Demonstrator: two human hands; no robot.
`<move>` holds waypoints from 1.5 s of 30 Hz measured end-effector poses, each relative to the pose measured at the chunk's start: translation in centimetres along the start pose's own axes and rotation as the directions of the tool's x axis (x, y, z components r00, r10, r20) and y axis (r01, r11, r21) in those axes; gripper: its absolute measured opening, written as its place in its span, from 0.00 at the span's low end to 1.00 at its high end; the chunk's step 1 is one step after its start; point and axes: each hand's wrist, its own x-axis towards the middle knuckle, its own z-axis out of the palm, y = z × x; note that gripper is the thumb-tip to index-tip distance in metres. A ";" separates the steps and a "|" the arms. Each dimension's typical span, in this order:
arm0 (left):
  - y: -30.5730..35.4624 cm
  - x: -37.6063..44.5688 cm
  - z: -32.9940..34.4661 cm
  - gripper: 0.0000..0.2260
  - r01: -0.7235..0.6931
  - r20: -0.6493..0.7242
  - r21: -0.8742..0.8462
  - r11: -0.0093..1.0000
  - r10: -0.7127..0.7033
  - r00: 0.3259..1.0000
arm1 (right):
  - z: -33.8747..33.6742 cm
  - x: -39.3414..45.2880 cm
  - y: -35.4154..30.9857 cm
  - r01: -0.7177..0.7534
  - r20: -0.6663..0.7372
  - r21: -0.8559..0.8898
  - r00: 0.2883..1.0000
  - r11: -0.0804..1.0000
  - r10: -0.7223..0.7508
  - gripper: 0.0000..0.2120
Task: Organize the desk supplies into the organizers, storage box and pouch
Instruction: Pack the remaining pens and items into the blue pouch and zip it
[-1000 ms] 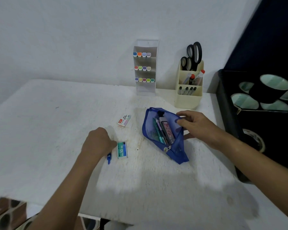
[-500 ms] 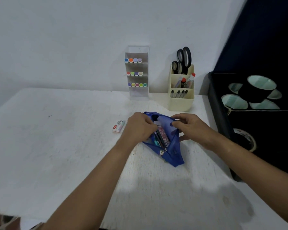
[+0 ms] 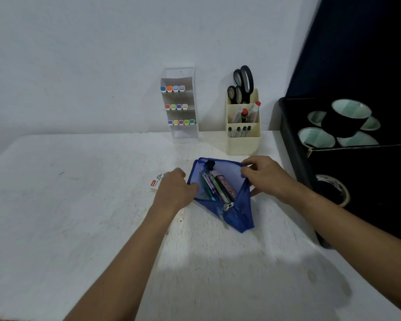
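A blue mesh pouch [image 3: 237, 212] lies unzipped on the white desk [image 3: 79, 205], its mouth spread wide, with pens and a patterned case inside. My right hand [image 3: 266, 179] pinches the pouch's upper right rim. At the left rim sits my left hand [image 3: 174, 191], fingers curled and thumb laid over the edge. A small white staples box [image 3: 155, 183] lies on the desk just left of that hand, partly hidden by it.
A clear tiered organizer [image 3: 183, 133] with coloured markers stands at the wall. Beside it is a cream organizer [image 3: 243, 144] holding scissors [image 3: 242, 82] and pens. A black storage box [image 3: 292, 156] with tape rolls fills the right side.
My left hand picked up the green box and a small blue item, brought them to the pouch, and has drawn back to its left rim. Both items are gone from the desk.
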 end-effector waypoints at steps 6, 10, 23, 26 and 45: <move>1.1 0.4 -0.2 0.06 -0.013 0.006 -0.188 0.982 0.015 1.000 | -0.1 -0.4 0.2 -0.008 -0.028 -0.134 1.000 0.991 0.005 0.07; 2.7 0.4 -0.9 0.10 -0.002 0.041 -0.359 0.933 0.018 0.999 | -0.3 -0.6 0.0 0.063 0.019 -0.099 0.998 0.993 -0.062 0.06; 2.4 0.2 -1.7 0.30 0.207 0.165 -0.431 0.878 -0.149 0.975 | -1.0 -4.0 -0.5 0.236 0.436 -0.304 0.896 0.923 -0.086 0.44; 2.6 0.4 -1.7 0.32 0.191 0.146 -0.446 0.874 -0.140 0.979 | -1.6 -4.6 -0.6 0.131 0.337 -0.347 0.941 0.929 -0.007 0.43; 8.5 -2.3 -3.9 0.12 -0.469 0.022 -0.233 0.852 0.487 0.873 | -1.6 -4.5 -1.1 0.461 -0.300 0.235 0.872 0.856 -0.388 0.23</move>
